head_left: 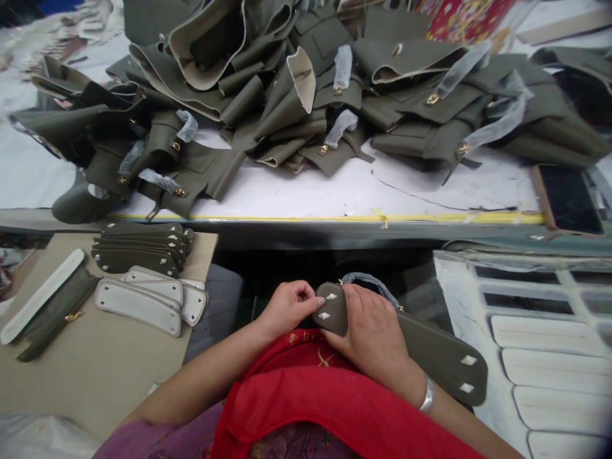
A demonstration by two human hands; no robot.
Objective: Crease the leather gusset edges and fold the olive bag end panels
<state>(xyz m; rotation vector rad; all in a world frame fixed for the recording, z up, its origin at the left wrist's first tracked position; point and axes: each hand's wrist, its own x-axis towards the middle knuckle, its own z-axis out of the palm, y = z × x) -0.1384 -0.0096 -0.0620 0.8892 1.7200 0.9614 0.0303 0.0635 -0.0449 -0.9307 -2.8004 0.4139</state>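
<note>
A long olive-green bag panel (442, 357) with rounded ends lies slanted before my body, two pale diamond-shaped pieces near each end. My right hand (370, 325) wraps round it close to its left end, fingers over the top edge and thumb below. At that left end, my left hand (292, 307) is closed, its thumb tip against the panel's edge; whatever the curled fingers pinch is too small to make out. Behind the panel shows a plastic-wrapped strap (370, 280) with gold-coloured fittings.
Olive bag pieces (282, 121) are heaped on the white-covered table (335, 191); a phone (568, 199) rests at its right edge. On the left board (143, 370) lie stacked olive panels (138, 255) and pale panels (138, 306). Right stands a rack of pale padded strips (549, 366).
</note>
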